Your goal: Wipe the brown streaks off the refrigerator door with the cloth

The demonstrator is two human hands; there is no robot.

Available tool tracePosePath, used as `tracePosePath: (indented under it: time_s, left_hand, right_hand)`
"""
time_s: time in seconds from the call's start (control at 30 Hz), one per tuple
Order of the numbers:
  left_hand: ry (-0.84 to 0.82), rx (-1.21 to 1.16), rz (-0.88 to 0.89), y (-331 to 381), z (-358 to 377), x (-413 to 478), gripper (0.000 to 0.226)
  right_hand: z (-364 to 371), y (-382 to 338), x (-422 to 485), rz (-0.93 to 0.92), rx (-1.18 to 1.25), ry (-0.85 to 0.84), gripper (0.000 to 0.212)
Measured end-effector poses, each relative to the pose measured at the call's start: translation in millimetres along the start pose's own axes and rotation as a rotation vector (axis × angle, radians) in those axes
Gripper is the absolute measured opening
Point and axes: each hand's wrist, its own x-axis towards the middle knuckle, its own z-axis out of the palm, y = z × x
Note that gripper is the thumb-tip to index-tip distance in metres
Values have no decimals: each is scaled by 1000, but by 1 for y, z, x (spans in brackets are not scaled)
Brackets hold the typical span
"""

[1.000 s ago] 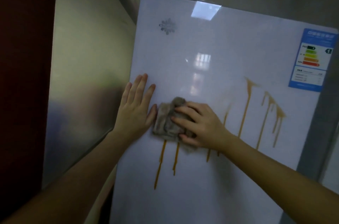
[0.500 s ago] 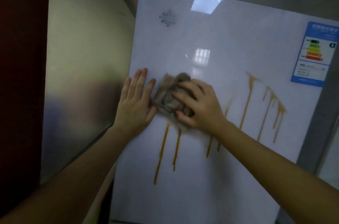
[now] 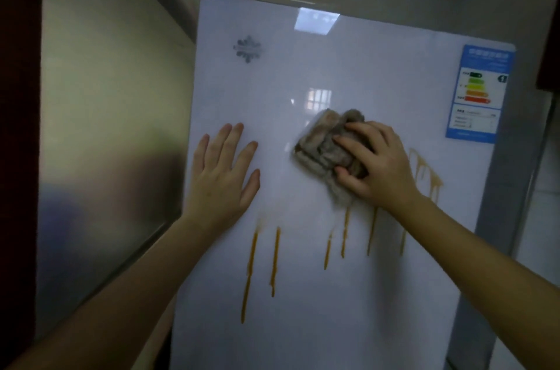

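The right hand [image 3: 375, 163] grips the bunched cloth [image 3: 324, 148] against the refrigerator door [image 3: 333, 324], with the left hand [image 3: 224, 175] flat and open to its left; brown streaks [image 3: 248, 272] remain below and right, which a soiled cloth may smear rather than lift.

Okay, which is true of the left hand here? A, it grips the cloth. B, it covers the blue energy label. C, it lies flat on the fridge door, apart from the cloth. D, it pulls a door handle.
C: the left hand rests flat with straight fingers on the refrigerator door, with bare door between it and the cloth, which the right hand holds.
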Motion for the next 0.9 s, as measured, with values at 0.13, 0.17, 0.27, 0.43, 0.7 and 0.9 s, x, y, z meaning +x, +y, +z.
tracePosePath:
  time_s: [0.13,0.17,0.27,0.43,0.7,0.9]
  left_hand:
    - [-28,-11,15,7,1,16,52]
    - [-30,-15,13,9,2,21,52]
    - [-4,-31,32,19,5,37,52]
    - [56,-30,81,28,18,46,51]
    - [118,-52,46,31,29,43,50]
    - [96,-78,25,33,32,42,53]
  right_hand:
    - [7,-12,-2,275,62,135,48]
    - [12,-22,-4,305,80,144,49]
    - [23,-39,-13,58,111,28,50]
    - [13,0,-17,-247,64,-84,48]
    - [-15,58,14,211,38,144,49]
    - [6,14,-34,-309,93,-78,43]
